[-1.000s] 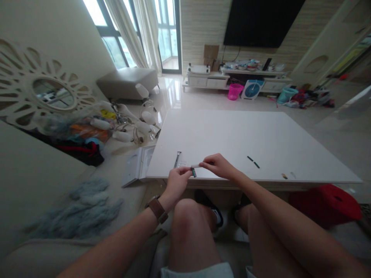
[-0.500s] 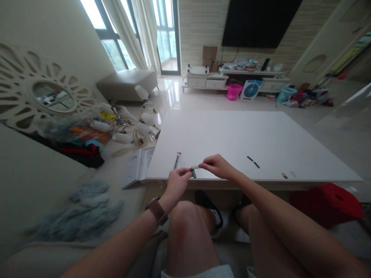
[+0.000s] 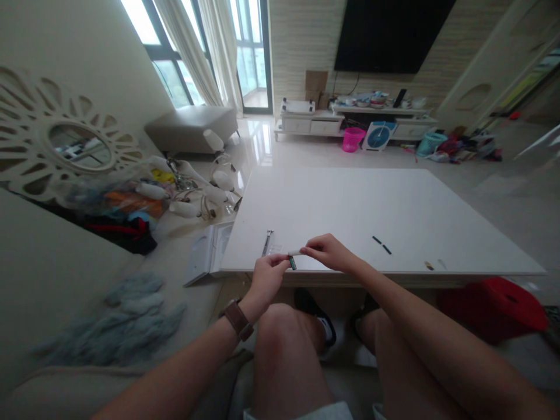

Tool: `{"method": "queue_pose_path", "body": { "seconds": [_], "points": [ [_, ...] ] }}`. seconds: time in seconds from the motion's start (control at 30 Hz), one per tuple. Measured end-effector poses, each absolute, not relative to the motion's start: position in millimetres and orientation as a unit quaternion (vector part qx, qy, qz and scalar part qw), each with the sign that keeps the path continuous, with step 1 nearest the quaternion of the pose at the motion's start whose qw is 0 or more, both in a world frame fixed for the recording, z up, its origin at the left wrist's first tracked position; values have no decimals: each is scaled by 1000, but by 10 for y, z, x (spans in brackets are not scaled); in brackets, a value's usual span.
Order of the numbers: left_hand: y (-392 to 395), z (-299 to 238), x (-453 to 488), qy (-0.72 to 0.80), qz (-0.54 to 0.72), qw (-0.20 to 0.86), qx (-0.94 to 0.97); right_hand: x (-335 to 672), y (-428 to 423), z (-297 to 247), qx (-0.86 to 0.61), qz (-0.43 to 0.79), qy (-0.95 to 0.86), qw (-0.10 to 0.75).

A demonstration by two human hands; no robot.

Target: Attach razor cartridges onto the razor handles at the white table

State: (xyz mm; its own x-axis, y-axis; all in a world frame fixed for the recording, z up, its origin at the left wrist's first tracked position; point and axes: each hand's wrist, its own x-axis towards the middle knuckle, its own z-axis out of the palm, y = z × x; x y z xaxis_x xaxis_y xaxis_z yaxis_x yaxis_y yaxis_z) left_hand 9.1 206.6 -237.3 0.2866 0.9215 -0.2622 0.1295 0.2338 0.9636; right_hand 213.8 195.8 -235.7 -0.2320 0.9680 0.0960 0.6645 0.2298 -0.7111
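My left hand [image 3: 268,275], a brown watch at its wrist, pinches a small narrow dark-green piece [image 3: 292,263] at the near edge of the white table [image 3: 332,204]. Against the top of that piece lies a short white strip [image 3: 295,253], its right end pinched between the fingertips of my right hand [image 3: 326,251]. The exact kind of both small pieces cannot be made out. Just beyond my left hand lie a slim metal tool [image 3: 267,242] and a clear plastic piece [image 3: 275,248]. Two thin dark strips [image 3: 382,245] lie to the right of my right hand.
A small brown-and-black piece [image 3: 429,266] rests near the front right edge. A red stool-like object [image 3: 494,309] stands below that corner. Left of the table are an opened white box [image 3: 203,254] and a lamp with several white shades [image 3: 186,209]. My knees are under the near edge.
Hardly anything differs. Both hands stay in place with the two small pieces touching; the white strip seems tilted very slightly.
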Motion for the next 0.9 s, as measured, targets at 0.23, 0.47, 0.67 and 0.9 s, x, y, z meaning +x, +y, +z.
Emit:
{"method": "queue_pose_path", "body": {
  "seconds": [0.23,0.47,0.67,0.9],
  "points": [
    [2061,-2369,90,500,328,605,526,2148,1957,-2369,-554,276,-736,274],
    [2058,-2337,87,501,327,607,522,2154,1966,-2391,-553,280,-736,271],
    [2049,-2315,89,500,327,611,519,2153,1955,-2375,-554,290,-731,273],
    [2051,-2330,87,501,326,606,525,2159,1954,-2383,-555,294,-729,274]
  ]
}}
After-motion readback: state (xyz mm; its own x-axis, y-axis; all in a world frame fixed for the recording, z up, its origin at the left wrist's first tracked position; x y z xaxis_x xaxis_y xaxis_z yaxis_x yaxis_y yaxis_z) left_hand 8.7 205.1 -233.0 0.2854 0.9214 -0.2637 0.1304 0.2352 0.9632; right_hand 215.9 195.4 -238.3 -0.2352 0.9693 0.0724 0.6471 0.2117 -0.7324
